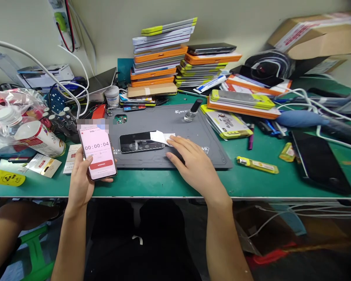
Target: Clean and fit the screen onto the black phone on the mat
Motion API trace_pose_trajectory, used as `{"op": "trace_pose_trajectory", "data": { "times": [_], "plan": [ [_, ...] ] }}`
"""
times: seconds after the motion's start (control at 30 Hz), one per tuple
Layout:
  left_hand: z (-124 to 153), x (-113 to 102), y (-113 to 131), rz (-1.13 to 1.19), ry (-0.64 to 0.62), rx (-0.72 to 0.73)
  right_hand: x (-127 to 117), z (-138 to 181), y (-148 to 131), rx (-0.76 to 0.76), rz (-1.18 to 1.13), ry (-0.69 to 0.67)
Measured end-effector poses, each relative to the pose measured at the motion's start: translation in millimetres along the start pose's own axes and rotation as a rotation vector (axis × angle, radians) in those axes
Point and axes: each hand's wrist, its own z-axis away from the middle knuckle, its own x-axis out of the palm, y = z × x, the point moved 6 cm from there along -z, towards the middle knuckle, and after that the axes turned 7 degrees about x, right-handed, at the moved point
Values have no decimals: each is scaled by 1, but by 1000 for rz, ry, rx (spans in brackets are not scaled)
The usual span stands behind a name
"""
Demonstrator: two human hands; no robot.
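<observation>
Okay, phone lies on the mat, just left of the right hand's fingertips. Long axis runs left to right, right end slightly farther from the person. Wipe overlaps that right end, between phone and fingers. Right hand is nearer; left hand is off beyond the other end, its timer handset close by the phone's left end.

Grip: right fingers rest at the wipe's right part, thumb held apart from them; cannot tell if the wipe is pinched. Left hand is wrapped round the handset, thumb over its screen, screen up, timer at 00:00:04.

Counts: two hands, one handset, one phone on the mat, one mat. Wipe: one or two pieces, can't tell. One bottle, black cap, at the mat's far right; one small board, far left. Right of the mat: one purple pen, one yellow lighter, one black slab. Behind: two tall stacks of flat boxes, exact count unclear.
</observation>
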Motion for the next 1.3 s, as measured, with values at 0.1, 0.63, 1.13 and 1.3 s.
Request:
{"op": "trace_pose_trajectory", "data": {
  "times": [0.1,0.63,1.13,1.3],
  "plan": [
    [-1,-3,-2,-24,-1,2,0,0,0,6,0,-3],
    [-1,-4,-3,5,-35,13,1,0,0,19,-6,-13],
    [-8,17,24,56,-148,-48,-1,-14,-11,15,17,-60],
    [-12,103,45,8,-409,-147,-3,-20,-12,19,10,-59]
  ]
}}
